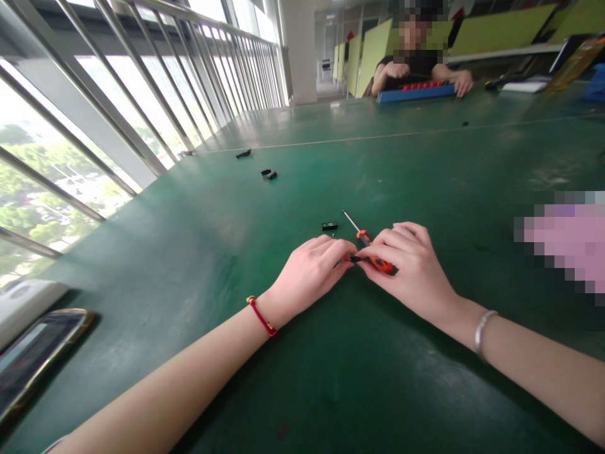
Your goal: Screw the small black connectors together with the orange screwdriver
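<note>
Just below the middle of the frame, the left hand [314, 268] and the right hand [406, 271] meet fingertip to fingertip on the green table [189, 252], pinching a tiny dark part [354, 258] between them. Under the right hand's fingers lies an orange-handled screwdriver [366, 239], its shaft pointing up-left. A small black piece [329, 226] sits just above the left hand. At lower left lies a phone [38, 353].

Head view, close over table [189, 252]
</note>
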`<state>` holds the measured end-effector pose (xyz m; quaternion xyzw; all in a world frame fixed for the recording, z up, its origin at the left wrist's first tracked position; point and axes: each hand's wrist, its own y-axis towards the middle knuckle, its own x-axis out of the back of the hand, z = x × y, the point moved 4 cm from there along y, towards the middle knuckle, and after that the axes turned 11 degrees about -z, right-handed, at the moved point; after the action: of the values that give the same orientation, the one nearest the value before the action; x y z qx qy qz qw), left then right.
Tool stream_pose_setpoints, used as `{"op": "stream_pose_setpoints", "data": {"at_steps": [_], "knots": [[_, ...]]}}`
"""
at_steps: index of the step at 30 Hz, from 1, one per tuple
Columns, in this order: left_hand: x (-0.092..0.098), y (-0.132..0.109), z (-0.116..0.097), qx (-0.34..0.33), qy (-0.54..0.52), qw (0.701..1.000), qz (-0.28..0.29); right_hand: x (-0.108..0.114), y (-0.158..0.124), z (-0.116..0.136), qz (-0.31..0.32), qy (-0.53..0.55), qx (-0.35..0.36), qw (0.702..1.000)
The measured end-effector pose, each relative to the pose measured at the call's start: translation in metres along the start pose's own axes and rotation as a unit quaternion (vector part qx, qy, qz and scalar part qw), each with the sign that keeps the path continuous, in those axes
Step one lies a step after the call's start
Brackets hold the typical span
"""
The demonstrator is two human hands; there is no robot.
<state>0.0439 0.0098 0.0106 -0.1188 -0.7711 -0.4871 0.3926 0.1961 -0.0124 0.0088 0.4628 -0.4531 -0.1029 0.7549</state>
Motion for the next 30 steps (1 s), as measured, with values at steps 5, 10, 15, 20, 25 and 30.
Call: {"op": "stream_pose_setpoints", "data": {"at_steps": [5,10,15,20,25,30], "knots": [[0.001,0.001,-0.008,-0.024,0.021,0.999,-0.003,0.0,0.001,0.003,0.01,-0.002,0.015,1.0],[0.0,0.001,-0.009,-0.02,0.008,1.0,0.0,0.002,0.002,0.006,0.015,0.008,0.025,1.0],[0.001,0.001,-0.006,0.027,-0.031,0.999,-0.01,0.001,0.002,0.004,0.011,0.036,0.021,0.999],[0.0,0.0,-0.001,0.064,-0.061,0.996,-0.03,-0.001,0.002,-0.004,-0.007,0.097,-0.046,0.994],[-0.001,-0.001,0.002,0.088,-0.07,0.993,-0.041,0.002,0.002,-0.008,-0.042,0.124,-0.113,0.985],[-0.001,-0.001,-0.003,0.059,-0.054,0.996,-0.047,0.003,-0.002,-0.01,-0.069,0.154,-0.178,0.969]]}}
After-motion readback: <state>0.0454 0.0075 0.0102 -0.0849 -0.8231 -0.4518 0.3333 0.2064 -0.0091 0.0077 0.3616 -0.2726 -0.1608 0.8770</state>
